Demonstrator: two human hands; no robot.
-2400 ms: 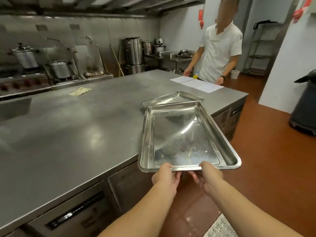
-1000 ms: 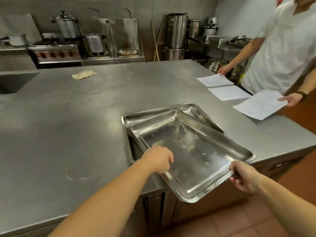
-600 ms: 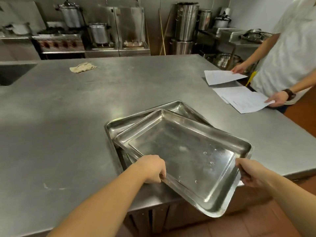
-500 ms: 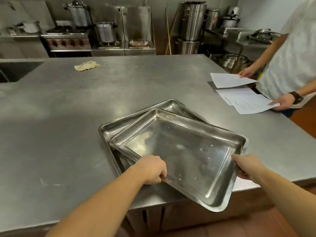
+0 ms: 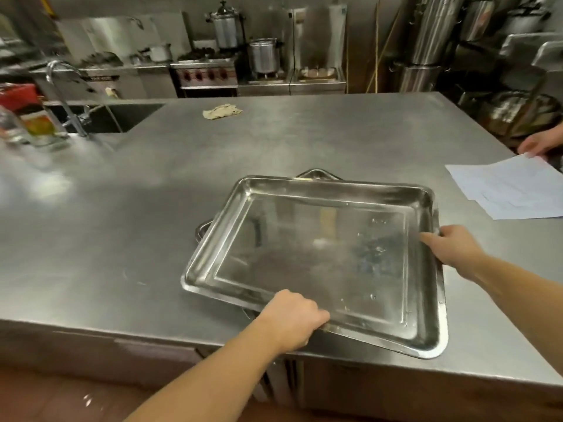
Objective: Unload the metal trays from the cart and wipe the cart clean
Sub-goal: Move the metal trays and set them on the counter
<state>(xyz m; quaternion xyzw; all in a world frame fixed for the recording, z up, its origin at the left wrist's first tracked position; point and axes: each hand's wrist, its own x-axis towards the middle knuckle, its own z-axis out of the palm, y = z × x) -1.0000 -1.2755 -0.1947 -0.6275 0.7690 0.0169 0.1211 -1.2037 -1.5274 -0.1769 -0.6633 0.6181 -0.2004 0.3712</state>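
The top metal tray (image 5: 320, 257) lies in the centre-right of the frame, on the steel counter (image 5: 122, 226) near its front edge. It rests skewed on a second tray (image 5: 316, 173), of which only a far corner and a sliver at the left rim show. The two are not yet nested square; the near right corner of the top tray sits close to the counter's front edge.

The left hand (image 5: 292, 321) is closed over the near rim, fingers curled under it. The right hand (image 5: 454, 248) grips the right rim, fingers clamped on it with the thumb inside the wall. Holding two adjoining sides gives control of rotation, which suits turning the tray into line with the one below. Judgement: the step in hand is stacking an unloaded tray.

Water droplets or smears mark the tray floor toward the right.

Further out, a crumpled cloth (image 5: 222, 111) lies at the far side of the counter, upper centre, probably for the wiping still to come. Papers (image 5: 511, 187) sit at the right edge under another person's hand (image 5: 539, 144). A sink (image 5: 112, 117) with a tap is at upper left. The cart is not in view.
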